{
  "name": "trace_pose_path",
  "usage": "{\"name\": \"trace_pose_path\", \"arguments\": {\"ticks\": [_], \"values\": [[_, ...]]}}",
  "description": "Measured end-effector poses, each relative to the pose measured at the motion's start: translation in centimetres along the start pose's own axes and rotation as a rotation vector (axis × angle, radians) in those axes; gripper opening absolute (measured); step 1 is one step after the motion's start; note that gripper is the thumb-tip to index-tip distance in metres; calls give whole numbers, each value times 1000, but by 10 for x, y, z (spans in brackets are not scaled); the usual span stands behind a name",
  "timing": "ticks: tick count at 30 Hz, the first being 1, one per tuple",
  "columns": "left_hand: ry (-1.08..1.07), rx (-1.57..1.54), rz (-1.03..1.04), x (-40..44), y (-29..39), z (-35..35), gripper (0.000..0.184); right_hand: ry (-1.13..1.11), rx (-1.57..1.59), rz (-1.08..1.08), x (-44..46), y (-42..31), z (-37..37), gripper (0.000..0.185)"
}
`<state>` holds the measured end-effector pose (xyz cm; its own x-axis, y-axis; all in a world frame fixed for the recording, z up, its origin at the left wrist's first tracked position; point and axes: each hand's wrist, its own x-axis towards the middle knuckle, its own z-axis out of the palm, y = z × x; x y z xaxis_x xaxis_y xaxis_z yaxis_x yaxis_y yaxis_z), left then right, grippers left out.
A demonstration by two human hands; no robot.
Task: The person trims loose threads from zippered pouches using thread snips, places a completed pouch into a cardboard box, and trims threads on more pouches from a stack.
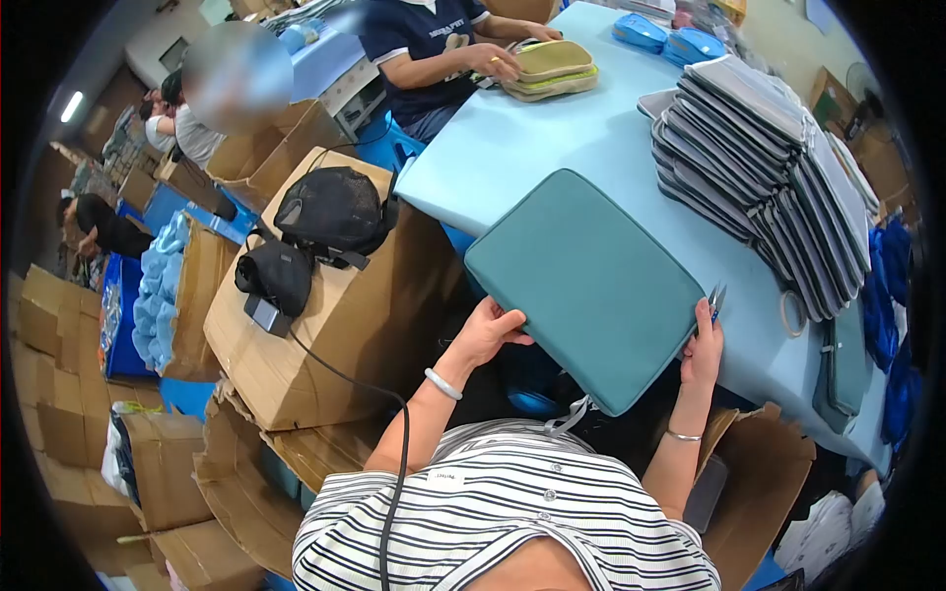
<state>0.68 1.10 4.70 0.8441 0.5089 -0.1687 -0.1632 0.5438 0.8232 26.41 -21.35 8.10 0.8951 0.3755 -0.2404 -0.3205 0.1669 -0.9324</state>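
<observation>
A teal laptop sleeve [591, 286] is held flat and slanted in front of my body, partly over the table's near edge. My left hand [488, 331] grips its lower left edge, thumb on top and fingers beneath. At the right corner, my right hand [703, 347] holds the sleeve too. Small thread snips [718, 301] with blue on the handle stick up from that same hand, blades pointing away. A pale strap or tag [572, 416] hangs at the sleeve's bottom corner. The sleeve's underside is hidden.
Tall stacks of grey sleeves [759, 167] stand on the light blue table [463, 177], with a tape roll [791, 313] beside them. Across it, a person handles a yellow-green case [555, 61]. Black bags [330, 217] lie on a cardboard box [296, 364] at left; a black cable runs past my left arm.
</observation>
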Motion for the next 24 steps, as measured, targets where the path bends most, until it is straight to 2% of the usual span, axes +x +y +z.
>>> {"name": "trace_pose_path", "arguments": {"ticks": [4, 11, 14, 17, 21, 23, 24], "values": [[2, -30, -13, 1, 3, 7, 48, -18, -51, -46, 11, -3, 3, 28], [19, -7, 17, 1, 5, 11, 41, -82, -145, -102, 33, -7, 0, 47], [75, 20, 19, 0, 14, 15, 43, -115, -39, -126, 21, -22, 16, 46], [24, -97, 78, 0, 28, 16, 49, -210, -34, -166, 18, -40, 22, 46], [74, 26, 282, 3, 60, 25, 50, -250, -15, -264, 15, -62, 39, 41], [33, 57, 415, 0, 84, 22, 40, -300, 54, -303, 13, -72, 44, 38], [81, 38, 518, 2, 92, 27, 35, -296, 74, -309, 15, -73, 40, 38]]}}
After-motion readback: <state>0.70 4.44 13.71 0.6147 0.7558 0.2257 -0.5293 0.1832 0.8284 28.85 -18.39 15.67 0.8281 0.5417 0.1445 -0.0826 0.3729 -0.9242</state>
